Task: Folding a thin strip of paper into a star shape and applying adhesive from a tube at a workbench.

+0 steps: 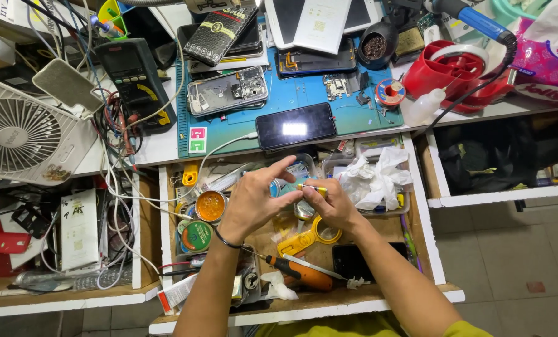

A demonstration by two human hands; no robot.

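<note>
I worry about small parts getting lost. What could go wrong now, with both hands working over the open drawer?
1. The left hand and right hand hold a small yellow tube above the cluttered open drawer; anything dropped could vanish among the tools there.
2. The black phone lies at the blue mat's front edge with a white cable plugged in; a snagged cable might pull it down.

I'm at a phone repair workshop: an opened phone on a blue mat, a multimeter, solder spool and screwdriver crowd my tabletop and drawer.
</note>
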